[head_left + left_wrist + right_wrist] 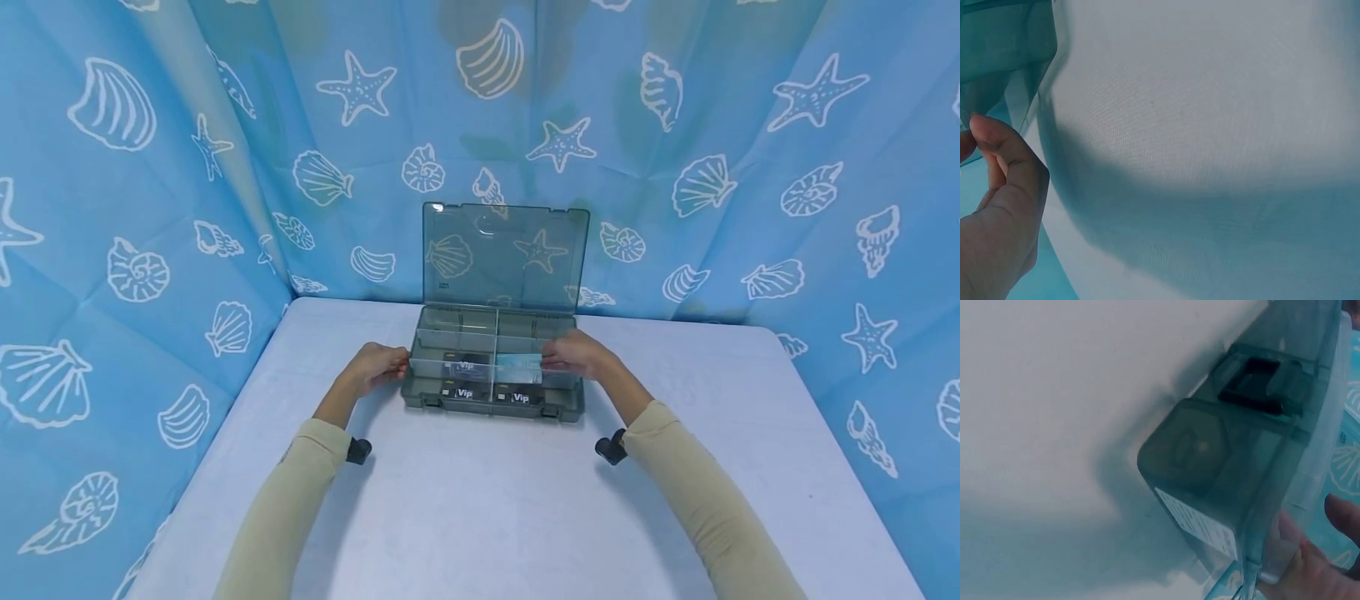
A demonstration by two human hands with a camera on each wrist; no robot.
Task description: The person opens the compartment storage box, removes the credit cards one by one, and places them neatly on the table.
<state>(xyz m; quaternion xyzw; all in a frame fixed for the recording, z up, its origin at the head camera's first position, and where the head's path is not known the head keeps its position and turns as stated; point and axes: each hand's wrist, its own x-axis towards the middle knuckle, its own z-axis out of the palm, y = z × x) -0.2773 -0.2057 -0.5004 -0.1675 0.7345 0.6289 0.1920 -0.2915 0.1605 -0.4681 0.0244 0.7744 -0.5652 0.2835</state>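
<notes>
A smoky translucent compartment box [420, 403] stands on the table with its lid [506, 258] raised upright. My left hand [381, 365] grips the box's left wall; in the left wrist view its thumb and finger [997, 134] pinch the edge. My right hand [577, 354] reaches over the right wall, its fingertips at the right end of a light blue card [519, 368] in a right-hand compartment. Black cards marked "Vip" lie in the front left [463, 392], front right [520, 395] and the left compartment behind [465, 365].
A white-clothed table [480, 500] carries the box near its back edge. Blue curtains [360, 167] with white shell prints hang behind and at both sides. A black latch [1250, 384] and a white label [1196, 524] show on the box. Black wrist devices [611, 447] sit below the hands.
</notes>
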